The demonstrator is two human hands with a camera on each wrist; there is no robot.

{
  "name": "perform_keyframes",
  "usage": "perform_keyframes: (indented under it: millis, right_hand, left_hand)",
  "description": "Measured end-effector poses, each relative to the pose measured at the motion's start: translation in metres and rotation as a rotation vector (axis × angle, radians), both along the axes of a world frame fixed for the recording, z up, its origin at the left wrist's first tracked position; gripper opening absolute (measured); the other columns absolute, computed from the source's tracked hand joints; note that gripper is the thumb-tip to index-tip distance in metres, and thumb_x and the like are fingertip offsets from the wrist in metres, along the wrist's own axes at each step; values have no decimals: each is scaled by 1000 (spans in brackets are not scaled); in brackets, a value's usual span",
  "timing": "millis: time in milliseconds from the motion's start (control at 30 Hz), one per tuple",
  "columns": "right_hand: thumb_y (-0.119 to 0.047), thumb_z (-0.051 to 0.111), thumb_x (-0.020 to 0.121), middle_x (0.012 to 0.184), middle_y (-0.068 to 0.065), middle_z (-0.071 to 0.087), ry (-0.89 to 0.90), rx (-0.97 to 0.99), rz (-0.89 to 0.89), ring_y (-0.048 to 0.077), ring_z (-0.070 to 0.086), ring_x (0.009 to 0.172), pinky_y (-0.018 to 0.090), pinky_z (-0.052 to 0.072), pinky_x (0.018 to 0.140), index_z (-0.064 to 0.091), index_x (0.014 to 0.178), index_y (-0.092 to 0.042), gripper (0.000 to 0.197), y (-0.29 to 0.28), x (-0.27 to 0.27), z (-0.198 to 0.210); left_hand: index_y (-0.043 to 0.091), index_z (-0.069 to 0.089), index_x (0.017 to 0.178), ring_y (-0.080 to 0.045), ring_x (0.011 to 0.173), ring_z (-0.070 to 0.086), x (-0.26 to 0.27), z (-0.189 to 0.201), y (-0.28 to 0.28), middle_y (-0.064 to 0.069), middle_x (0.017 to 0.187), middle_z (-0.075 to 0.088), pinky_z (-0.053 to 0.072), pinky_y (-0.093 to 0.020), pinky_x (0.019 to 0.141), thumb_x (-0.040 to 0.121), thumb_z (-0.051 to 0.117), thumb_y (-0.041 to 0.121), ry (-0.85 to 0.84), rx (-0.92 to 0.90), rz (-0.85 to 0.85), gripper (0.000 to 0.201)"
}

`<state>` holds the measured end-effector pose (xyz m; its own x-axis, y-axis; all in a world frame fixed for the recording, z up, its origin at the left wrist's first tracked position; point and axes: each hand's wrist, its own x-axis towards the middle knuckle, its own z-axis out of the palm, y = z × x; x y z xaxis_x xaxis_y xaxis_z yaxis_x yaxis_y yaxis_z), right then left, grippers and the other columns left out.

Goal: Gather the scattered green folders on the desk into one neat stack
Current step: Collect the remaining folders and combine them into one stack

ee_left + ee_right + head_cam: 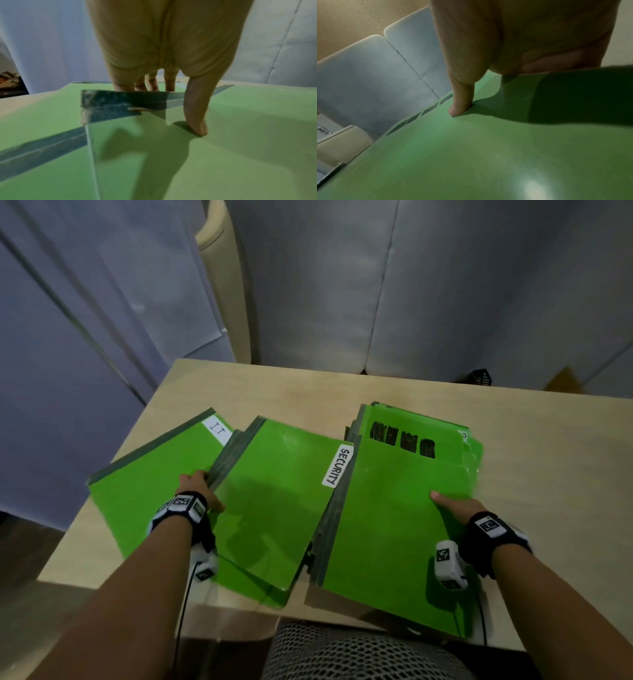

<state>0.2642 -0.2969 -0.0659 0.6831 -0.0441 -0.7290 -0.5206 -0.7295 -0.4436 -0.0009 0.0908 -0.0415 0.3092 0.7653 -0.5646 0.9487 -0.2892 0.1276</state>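
Observation:
Three lots of green folders lie on the wooden desk (301,392). The I.T folder (147,487) lies at the left. A SECURITY folder (274,501) tops a middle pile that overlaps it. A folder with black scribbles (394,508) tops the right pile. My left hand (195,487) grips the grey spine of the middle pile (123,102), thumb (195,121) on the cover, fingers (169,83) behind the spine. My right hand (455,505) pinches the right edge of the scribbled folder (471,155), thumb (460,105) on top. Its other fingers are hidden beneath.
A grey sofa (445,285) with a beige armrest (219,268) stands just behind the desk. A mesh chair back (359,652) sits at the near edge. Small black (479,376) and yellow items lie beyond the far right corner. Bare wood shows along the back of the desk.

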Motion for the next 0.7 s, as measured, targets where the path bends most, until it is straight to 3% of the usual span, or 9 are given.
perform_keyframes:
  millis: [167, 233, 267, 300, 400, 467, 533, 600, 700]
  right_hand:
    - [-55, 72, 74, 145, 23, 44, 5, 0, -5, 45, 49, 123, 54, 45, 99, 38, 144, -5, 93, -1, 1, -4]
    - [-54, 74, 72, 145, 23, 43, 14, 21, -32, 46, 47, 124, 55, 44, 99, 37, 144, -5, 95, -1, 0, -5]
    - [-55, 76, 70, 145, 23, 43, 15, 28, -43, 47, 47, 125, 56, 44, 99, 36, 145, -5, 98, -1, 0, -5]
    - [-56, 77, 67, 146, 23, 43, 15, 24, -46, 47, 47, 125, 57, 44, 99, 36, 145, -5, 101, -2, 0, -5]
    - [-60, 79, 59, 145, 23, 44, 25, 26, -41, 48, 47, 124, 59, 44, 98, 37, 144, -6, 109, -2, 1, -6]
    - [-58, 77, 65, 144, 24, 44, 18, 13, -33, 48, 48, 123, 57, 45, 97, 37, 144, -5, 104, -1, 1, -2]
    - [-57, 76, 67, 143, 25, 44, 14, 11, -29, 48, 49, 121, 55, 46, 97, 36, 145, -3, 103, 0, 2, 0]
    - [-56, 76, 66, 142, 25, 46, 22, 9, -17, 47, 50, 120, 53, 46, 96, 36, 144, -2, 103, 1, 3, 3]
    - [-54, 70, 77, 140, 26, 47, 27, -7, -11, 46, 50, 119, 51, 46, 90, 38, 142, -1, 90, 1, 3, 5]
  left_hand:
    - [-6, 33, 140, -40, 125, 48, 9, 2, -4, -24, 137, 45, 45, -45, 101, 68, 84, 21, 26, 32, 119, 92]
    - [-9, 49, 128, -35, 105, 59, 11, 4, -4, -21, 107, 63, 50, -38, 89, 73, 81, 21, 32, 2, 124, 71]
    - [-9, 56, 121, -33, 95, 59, 12, 5, -4, -17, 91, 64, 49, -36, 85, 76, 79, 21, 38, -15, 110, 60]
    - [-9, 59, 118, -32, 94, 59, 12, 4, -3, -16, 88, 64, 48, -35, 87, 79, 76, 22, 47, -22, 89, 53]
    - [-8, 57, 123, -31, 106, 59, 11, 10, -6, -20, 114, 62, 47, -35, 94, 89, 65, 26, 103, -20, 3, 48]
    - [-7, 54, 127, -31, 110, 59, 12, 17, -6, -20, 122, 58, 48, -33, 92, 92, 60, 27, 91, -10, -15, 49]
    - [-7, 51, 130, -33, 117, 56, 17, 34, 2, -21, 131, 56, 47, -37, 97, 88, 66, 25, 75, -26, -7, 55]
    - [-9, 52, 127, -35, 112, 57, 26, 58, 15, -24, 130, 57, 47, -39, 93, 80, 75, 20, -9, -34, 13, 60]
    - [-9, 57, 115, -30, 91, 54, 44, 107, 33, -26, 115, 61, 44, -39, 81, 74, 79, 10, -244, 37, -24, 50]
